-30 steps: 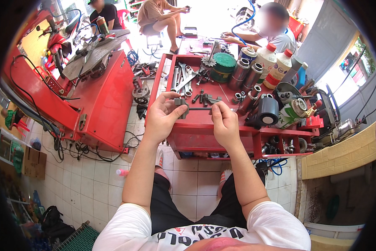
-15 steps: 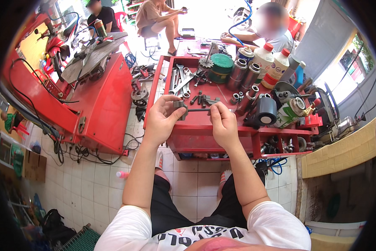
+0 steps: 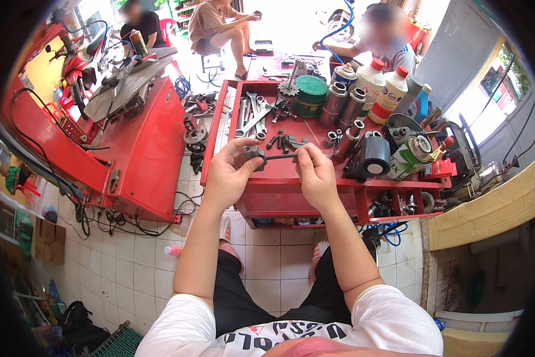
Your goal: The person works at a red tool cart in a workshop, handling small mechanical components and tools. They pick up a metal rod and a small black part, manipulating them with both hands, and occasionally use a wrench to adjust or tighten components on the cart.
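Observation:
My left hand [image 3: 230, 175] grips a small dark grey metal piece [image 3: 253, 153] between thumb and fingers, just above the front of a red tool cart [image 3: 273, 183]. A thin dark rod [image 3: 280, 157] runs from that piece to my right hand [image 3: 316, 178], whose thumb and fingers are pinched on its other end. Just beyond them on the cart are dark bits [image 3: 283, 140], crossed wrenches [image 3: 253, 116] and a toothed sprocket [image 3: 288, 89]. To the right stand steel sockets [image 3: 333, 104] and a black cylinder [image 3: 374, 157].
A red machine [image 3: 142, 154] stands left, cables beside it. Bottles [image 3: 373, 89], cans and a green tub [image 3: 309, 98] crowd the cart's back and right. Three people [image 3: 142, 33] [image 3: 220, 27] [image 3: 386, 53] sit beyond. A pink bottle [image 3: 173, 251] lies on the tiles.
The metal piece in my left hand has tilted slightly, while both hands keep their hold with little movement. The person at the back right has shifted an arm.

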